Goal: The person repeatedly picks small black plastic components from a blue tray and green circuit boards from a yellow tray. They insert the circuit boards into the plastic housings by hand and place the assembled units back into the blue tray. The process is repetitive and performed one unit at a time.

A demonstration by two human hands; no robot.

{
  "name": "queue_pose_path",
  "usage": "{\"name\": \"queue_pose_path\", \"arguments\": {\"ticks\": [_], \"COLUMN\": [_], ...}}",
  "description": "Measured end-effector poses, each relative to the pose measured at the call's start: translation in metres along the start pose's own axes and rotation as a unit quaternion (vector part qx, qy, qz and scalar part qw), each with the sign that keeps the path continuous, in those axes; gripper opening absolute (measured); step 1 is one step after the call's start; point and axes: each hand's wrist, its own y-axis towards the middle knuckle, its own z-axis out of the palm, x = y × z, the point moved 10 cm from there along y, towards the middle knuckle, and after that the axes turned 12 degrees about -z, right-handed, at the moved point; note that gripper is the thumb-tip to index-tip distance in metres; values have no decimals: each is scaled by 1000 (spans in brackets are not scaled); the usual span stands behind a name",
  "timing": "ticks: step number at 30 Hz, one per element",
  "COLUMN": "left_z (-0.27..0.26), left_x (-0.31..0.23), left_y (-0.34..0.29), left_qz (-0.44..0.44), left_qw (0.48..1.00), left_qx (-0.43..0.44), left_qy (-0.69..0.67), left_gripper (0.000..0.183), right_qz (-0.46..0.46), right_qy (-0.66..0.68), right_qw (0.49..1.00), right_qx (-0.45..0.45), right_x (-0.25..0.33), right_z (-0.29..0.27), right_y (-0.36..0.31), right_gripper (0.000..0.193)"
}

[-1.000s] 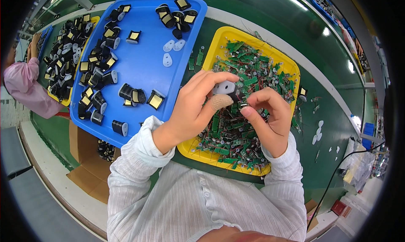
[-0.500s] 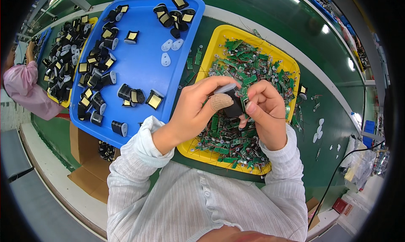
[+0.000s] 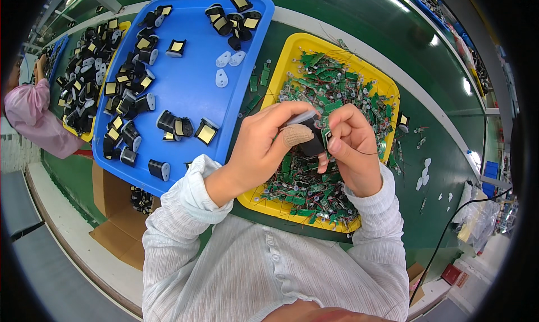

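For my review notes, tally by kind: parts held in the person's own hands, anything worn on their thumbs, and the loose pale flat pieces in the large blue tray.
Black housing in the left hand: 1
Green circuit board in the right hand: 1
Tan thumb cover: 1
Pale flat pieces in the blue tray: 3
Total: 6

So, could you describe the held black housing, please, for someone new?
Find the yellow tray heaped with green circuit boards. Over it, the left grip holds a black housing with a grey end. Unlike those in the blue tray, it is held by a tan-covered thumb.
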Motion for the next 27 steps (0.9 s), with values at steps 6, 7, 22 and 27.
{"name": "queue_pose_path", "arguments": {"ticks": [6,7,22,27], "left_z": [0,0,2,7], "left_x": [-6,-8,-34,-31], "left_y": [-1,-1,-6,-1], "left_qz": [44,57,187,162], "left_qw": [998,997,967,977], "left_qx": [8,3,-20,36], "left_qy": [52,58,170,131], "left_gripper": [34,34,22,29], "right_qz": [37,46,90,-28], "right_qy": [-5,-7,-3,-113], "right_qw": [999,998,994,993], "right_qx": [32,38,60,35], "right_x": [-5,-7,-17,0], "right_z": [3,3,8,6], "right_y": [-1,-1,-5,-3], "right_gripper": [18,18,10,11]}}
